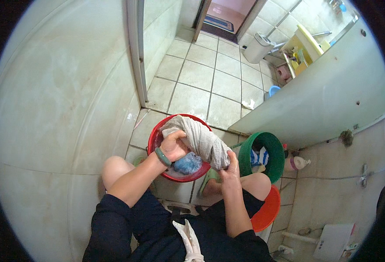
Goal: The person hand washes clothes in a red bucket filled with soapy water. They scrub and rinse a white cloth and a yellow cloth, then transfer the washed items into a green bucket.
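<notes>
A wet, pale grey cloth (203,140) is bunched into a thick twisted roll above a red basin (188,178). My left hand (174,146), with a green bangle at the wrist, grips the cloth near its left part, thumb over the edge. My right hand (230,165) is closed around the lower right end of the roll. In the basin below lie sudsy water and a blue wet cloth (188,163). The roll's far end hangs over the basin's back rim.
Right of the basin stands a green bucket (245,157) with blue-and-white cloth inside. An orange-red basin (269,209) sits by my right knee, a pump bottle (297,163) near the wall. Glass panel (323,101) at right, light wall at left, toothbrush-like stick (142,118) on the floor.
</notes>
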`<state>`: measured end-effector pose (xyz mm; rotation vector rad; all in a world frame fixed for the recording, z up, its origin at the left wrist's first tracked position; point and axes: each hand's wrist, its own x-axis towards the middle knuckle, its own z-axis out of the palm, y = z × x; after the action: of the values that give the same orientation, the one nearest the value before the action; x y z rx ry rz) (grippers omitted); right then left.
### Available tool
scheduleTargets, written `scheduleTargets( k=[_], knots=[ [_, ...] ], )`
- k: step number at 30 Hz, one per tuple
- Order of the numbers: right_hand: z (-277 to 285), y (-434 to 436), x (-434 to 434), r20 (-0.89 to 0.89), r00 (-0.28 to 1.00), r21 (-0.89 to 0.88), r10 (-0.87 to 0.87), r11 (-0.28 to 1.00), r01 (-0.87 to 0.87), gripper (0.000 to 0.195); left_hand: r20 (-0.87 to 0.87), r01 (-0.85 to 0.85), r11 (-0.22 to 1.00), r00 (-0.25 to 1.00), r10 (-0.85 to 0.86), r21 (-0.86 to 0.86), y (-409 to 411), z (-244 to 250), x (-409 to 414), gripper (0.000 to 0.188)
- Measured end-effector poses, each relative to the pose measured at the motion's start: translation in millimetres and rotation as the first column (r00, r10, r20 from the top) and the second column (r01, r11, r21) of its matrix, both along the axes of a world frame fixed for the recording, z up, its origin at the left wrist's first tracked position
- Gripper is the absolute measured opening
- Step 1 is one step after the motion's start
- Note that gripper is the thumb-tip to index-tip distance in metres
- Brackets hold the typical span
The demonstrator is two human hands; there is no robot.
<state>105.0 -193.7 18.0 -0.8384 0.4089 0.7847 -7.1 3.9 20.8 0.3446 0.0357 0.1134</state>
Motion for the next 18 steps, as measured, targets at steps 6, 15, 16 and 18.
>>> scheduleTargets(
  k=[6,15,16,18],
  knots=[
    [45.4,22.8,1.1,0.588,0.809,-0.21,0.015,0.968,0.134,0.042,-0.155,-0.017,0.983,0.988,-0.012,-0.185,0.2,20.8,-4.3,0.057],
    [97.7,63.3,-23.8,0.847,-0.059,-0.525,0.528,0.849,0.054,0.027,-0.394,0.013,0.95,0.908,-0.141,-0.311,3.4,-14.7,8.0,0.043],
    [98.8,65.3,-24.6,0.826,-0.142,-0.548,0.545,0.836,0.023,0.026,-0.444,0.039,0.946,0.876,-0.188,-0.322,4.3,-16.2,7.7,0.042],
    [104.4,70.2,-26.8,0.774,-0.309,-0.584,0.553,0.812,-0.007,0.024,-0.433,0.099,0.955,0.875,-0.218,-0.28,3.7,-39.3,13.6,0.043]
  ],
)
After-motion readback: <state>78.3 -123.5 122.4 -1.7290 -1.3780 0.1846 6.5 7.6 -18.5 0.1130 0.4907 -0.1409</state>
